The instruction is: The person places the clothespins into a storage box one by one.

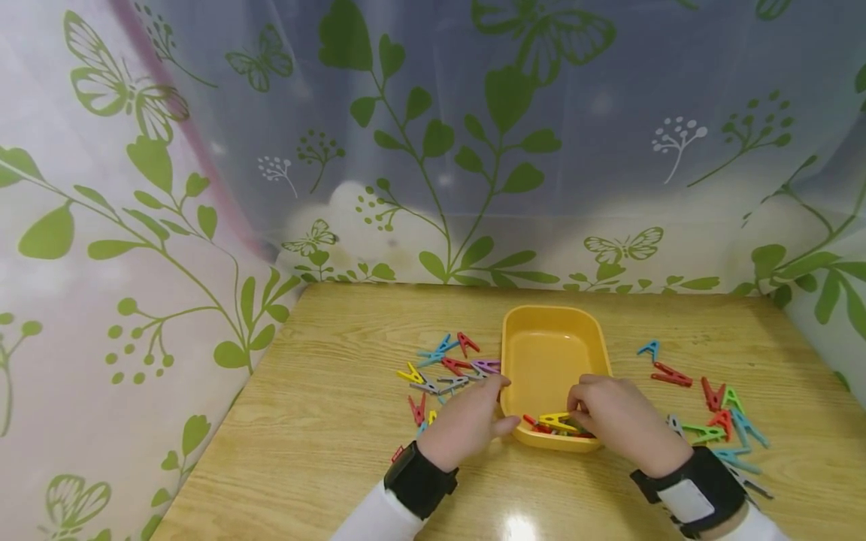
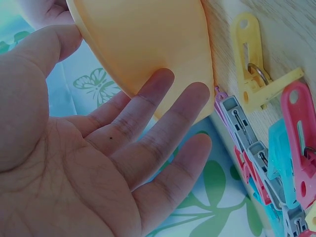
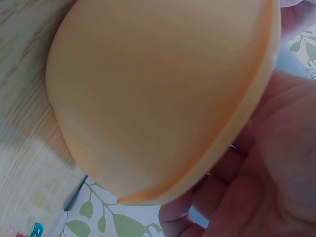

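Observation:
A yellow-orange plastic tub point(image 1: 551, 319) stands on the table, with a small pile of colored clothespins at its near end. My left hand point(image 1: 467, 424) is at the tub's left side, thumb at the rim; in the left wrist view its fingers point(image 2: 190, 106) reach out loosely along the outer wall. My right hand point(image 1: 619, 417) reaches over the right rim with curled fingers. Its thumb and fingertips pinch the end of a yellow clothespin point(image 1: 556, 421) on top of the pile. The tub's wall point(image 3: 163, 98) hides those fingertips in the right wrist view.
Left of the tub lie scattered clothespins, among them a yellow one point(image 1: 410, 373), a red one point(image 1: 417, 409) and a purple one point(image 1: 485, 366). More lie to the right, including a red one point(image 1: 672, 375) and a blue one point(image 1: 649, 349). A patterned curtain point(image 1: 419, 188) borders the wooden table point(image 1: 325, 421).

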The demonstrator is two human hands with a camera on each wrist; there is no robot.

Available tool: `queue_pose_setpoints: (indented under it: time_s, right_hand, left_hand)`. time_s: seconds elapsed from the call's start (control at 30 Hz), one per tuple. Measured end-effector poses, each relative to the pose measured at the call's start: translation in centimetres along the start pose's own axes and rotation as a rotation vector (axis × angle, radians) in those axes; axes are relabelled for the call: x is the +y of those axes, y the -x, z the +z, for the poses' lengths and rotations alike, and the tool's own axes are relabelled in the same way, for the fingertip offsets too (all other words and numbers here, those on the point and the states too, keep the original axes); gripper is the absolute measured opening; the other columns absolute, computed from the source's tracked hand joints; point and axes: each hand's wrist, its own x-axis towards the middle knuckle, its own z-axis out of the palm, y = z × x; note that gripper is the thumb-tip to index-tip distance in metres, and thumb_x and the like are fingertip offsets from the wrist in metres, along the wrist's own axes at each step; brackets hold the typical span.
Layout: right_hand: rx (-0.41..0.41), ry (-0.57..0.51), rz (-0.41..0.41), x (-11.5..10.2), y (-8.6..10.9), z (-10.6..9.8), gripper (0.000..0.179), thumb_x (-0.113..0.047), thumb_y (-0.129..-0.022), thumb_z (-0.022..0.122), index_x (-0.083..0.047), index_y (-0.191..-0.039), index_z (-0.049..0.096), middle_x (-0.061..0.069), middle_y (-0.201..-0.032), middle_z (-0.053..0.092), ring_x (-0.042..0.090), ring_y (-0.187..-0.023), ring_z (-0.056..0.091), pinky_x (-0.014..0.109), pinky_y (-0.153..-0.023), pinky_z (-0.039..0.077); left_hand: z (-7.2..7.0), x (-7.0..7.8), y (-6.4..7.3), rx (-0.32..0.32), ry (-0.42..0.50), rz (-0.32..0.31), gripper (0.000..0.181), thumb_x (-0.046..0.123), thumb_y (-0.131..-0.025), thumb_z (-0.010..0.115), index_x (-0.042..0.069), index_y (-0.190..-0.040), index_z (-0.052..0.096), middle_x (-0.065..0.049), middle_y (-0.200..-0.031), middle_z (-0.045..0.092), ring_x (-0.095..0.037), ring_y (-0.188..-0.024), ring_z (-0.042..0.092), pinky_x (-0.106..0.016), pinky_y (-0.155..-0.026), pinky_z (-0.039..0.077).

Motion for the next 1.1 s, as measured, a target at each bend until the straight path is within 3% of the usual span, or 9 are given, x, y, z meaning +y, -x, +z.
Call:
queue_pose_setpoints:
  time_s: [0.37, 0.6, 0.87, 1.1]
  right_hand:
    - [-0.018, 0.008, 0.009, -0.1, 0.2, 0.2, 0.012, -0.018, -0.082, 0.087, -0.020, -0.080, 0.075, -0.011, -0.074, 0.059, 0.000, -0.063, 0.051, 0.022, -0.055, 0.043]
    - [0.043, -0.023, 0.040, 0.3, 0.7, -0.5, 0.010, -0.019, -0.085, 0.086, -0.017, -0.086, 0.076, -0.010, -0.077, 0.059, 0.002, -0.063, 0.053, 0.021, -0.055, 0.043]
    - [0.147, 0.002, 0.121, 2.2, 1.8, -2.3, 0.012, -0.016, -0.087, 0.083, -0.011, -0.094, 0.076, -0.004, -0.082, 0.064, 0.009, -0.067, 0.057, 0.030, -0.059, 0.047]
    - [0.156, 0.009, 0.199, 4.6, 4.0, -3.1, 0.011, -0.014, -0.088, 0.081, -0.009, -0.093, 0.074, -0.002, -0.080, 0.064, 0.006, -0.060, 0.049, 0.024, -0.052, 0.038]
  left_hand:
    - [0.1, -0.1, 0.0, 0.001, -0.012, 0.005, 0.055, 0.038, -0.098, 0.071, 0.009, -0.143, 0.055, -0.003, -0.115, 0.071, -0.012, -0.093, 0.067, -0.025, -0.077, 0.053]
    - [0.1, -0.1, -0.1, 0.004, -0.015, 0.009, 0.055, 0.037, -0.098, 0.072, 0.009, -0.142, 0.055, -0.003, -0.113, 0.072, -0.012, -0.093, 0.067, -0.025, -0.076, 0.053]
    - [0.0, 0.0, 0.1, -0.005, 0.012, -0.005, 0.055, 0.035, -0.098, 0.072, 0.008, -0.142, 0.054, -0.006, -0.118, 0.072, -0.015, -0.097, 0.068, -0.027, -0.079, 0.055]
    - [0.0, 0.1, 0.1, -0.005, 0.001, -0.006, 0.055, 0.036, -0.098, 0.072, 0.008, -0.142, 0.054, -0.006, -0.118, 0.072, -0.015, -0.096, 0.068, -0.027, -0.079, 0.055]
